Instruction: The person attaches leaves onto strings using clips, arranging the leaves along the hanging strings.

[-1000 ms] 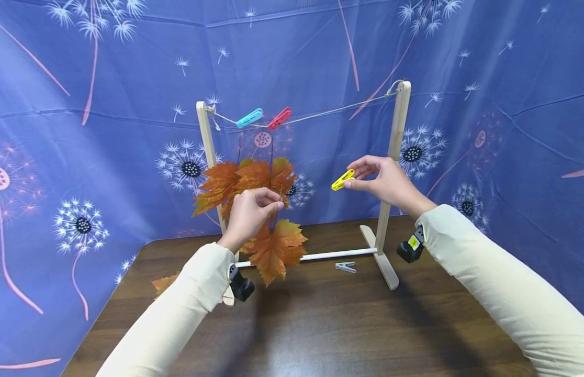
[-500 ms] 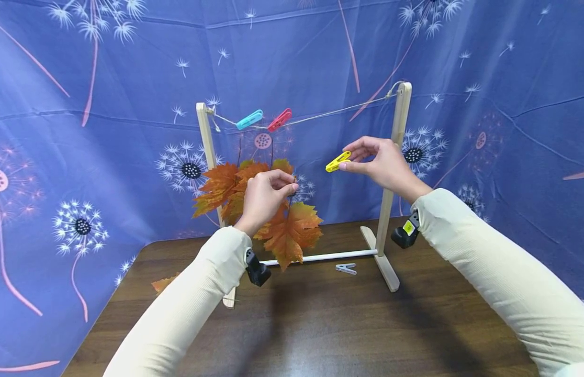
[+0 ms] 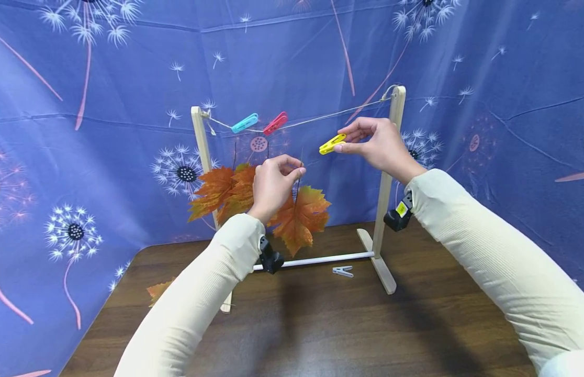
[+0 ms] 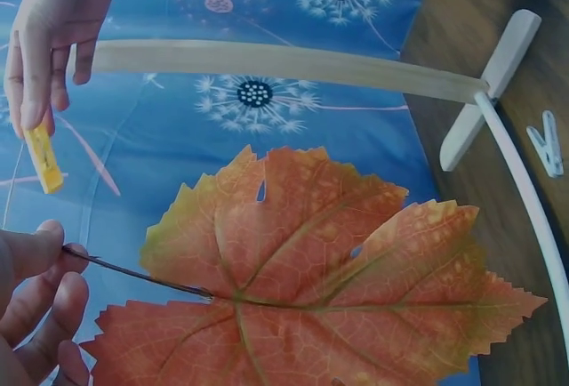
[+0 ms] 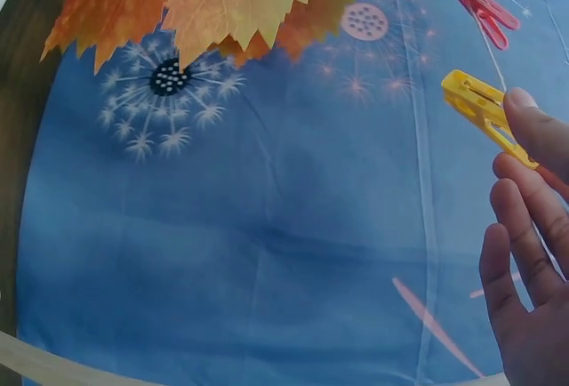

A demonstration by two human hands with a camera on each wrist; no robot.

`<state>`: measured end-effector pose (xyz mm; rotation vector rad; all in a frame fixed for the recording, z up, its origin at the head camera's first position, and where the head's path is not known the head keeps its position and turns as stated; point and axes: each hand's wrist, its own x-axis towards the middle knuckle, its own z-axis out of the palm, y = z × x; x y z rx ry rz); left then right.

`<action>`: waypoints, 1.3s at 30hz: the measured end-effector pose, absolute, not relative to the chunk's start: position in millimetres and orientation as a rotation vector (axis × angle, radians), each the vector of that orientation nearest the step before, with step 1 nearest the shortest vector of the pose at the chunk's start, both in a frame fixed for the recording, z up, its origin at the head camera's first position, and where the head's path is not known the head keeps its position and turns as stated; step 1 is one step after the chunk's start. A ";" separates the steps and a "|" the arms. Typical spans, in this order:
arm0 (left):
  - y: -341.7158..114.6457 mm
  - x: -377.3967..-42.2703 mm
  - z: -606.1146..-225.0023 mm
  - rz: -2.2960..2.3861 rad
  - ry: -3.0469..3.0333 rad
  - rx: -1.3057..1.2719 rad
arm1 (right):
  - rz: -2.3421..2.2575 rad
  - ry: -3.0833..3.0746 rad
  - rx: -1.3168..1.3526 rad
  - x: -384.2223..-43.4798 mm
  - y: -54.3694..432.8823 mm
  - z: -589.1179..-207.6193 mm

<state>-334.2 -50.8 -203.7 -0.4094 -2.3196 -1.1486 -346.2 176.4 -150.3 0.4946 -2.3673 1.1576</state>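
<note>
My left hand [image 3: 276, 184] pinches the thin dark stem of an orange maple leaf [image 3: 300, 215], which hangs below the fingers; the left wrist view shows the same leaf [image 4: 293, 279] broad and close. To its right and a little higher, my right hand [image 3: 383, 146] pinches a yellow clothespin [image 3: 332, 143] between thumb and fingers, its nose pointing left. Above both hands runs a string [image 3: 336, 113]. A light blue clothespin [image 3: 245, 123] and a red clothespin [image 3: 275, 123] are clipped on it, with orange leaves [image 3: 214, 189] hanging beneath, partly behind my left hand.
The string is tied between two wooden posts, the right post [image 3: 382, 209] and the left post [image 3: 201, 137], joined low by a white rod [image 3: 325, 259]. A pale clothespin [image 3: 343, 270] lies on the brown table [image 3: 367, 330]. Another leaf [image 3: 157, 291] lies at the left, partly behind the sleeve.
My left hand has risen and moved right, carrying the leaf away from the hanging ones. My right hand has lifted the yellow clothespin up and slightly left, toward the string.
</note>
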 end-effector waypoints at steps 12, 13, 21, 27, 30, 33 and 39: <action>-34.2 -347.4 -183.3 -1.141 -2.301 -0.261 | 1.258 -2.275 0.499 -353.5 170.7 -122.3; -33.2 -348.8 -181.6 -1.140 -2.298 -0.255 | 1.280 -2.259 0.501 -354.4 169.9 -120.0; -23.6 -361.1 -172.5 -1.136 -2.288 -0.204 | 1.308 -2.242 0.483 -363.2 163.3 -104.0; -17.5 -366.5 -167.1 -1.166 -2.260 -0.162 | 1.204 -2.285 0.466 -369.0 160.7 -94.1; -15.7 -369.2 -164.9 -1.177 -2.258 -0.137 | 1.175 -2.316 0.475 -371.4 160.1 -92.4; -14.0 -371.8 -164.1 -1.177 -2.263 -0.118 | 1.154 -2.356 0.495 -373.9 159.3 -93.7; -10.7 -375.0 -165.9 -1.168 -2.277 -0.111 | 1.130 -2.392 0.485 -376.5 156.6 -96.9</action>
